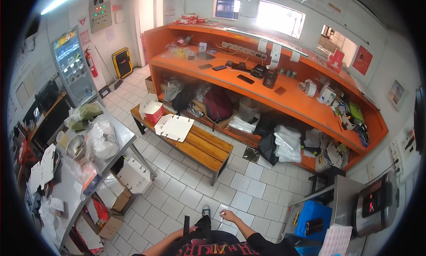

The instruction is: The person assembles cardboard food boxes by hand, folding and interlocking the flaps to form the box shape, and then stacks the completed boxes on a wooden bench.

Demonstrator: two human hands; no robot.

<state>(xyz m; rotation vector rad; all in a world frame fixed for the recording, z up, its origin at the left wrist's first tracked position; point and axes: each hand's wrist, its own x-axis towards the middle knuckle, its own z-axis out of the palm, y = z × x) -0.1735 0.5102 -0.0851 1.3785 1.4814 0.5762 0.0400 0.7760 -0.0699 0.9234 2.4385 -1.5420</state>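
My right hand [228, 215] is in front of my body at the lower middle, over the tiled floor. Its fingers are curled, and a small whitish bit shows at them, too small to name. At my left side, my left hand [191, 229] is close to my dark trousers. A narrow black flat object [186, 224] stands upright against it; its kind is not clear, and the fingers are mostly hidden behind it. One dark sneaker [206, 210] with a white toe shows between my hands. Neither hand touches the furniture.
Ahead stands a wooden bench [204, 145] with a flat white carton [174, 128] and a red-and-white box [151, 111]. Beyond it runs an orange counter [293, 94]. A steel table [128, 138] stands left; a blue crate [313, 214] and a steel cooker [377, 205] stand right.
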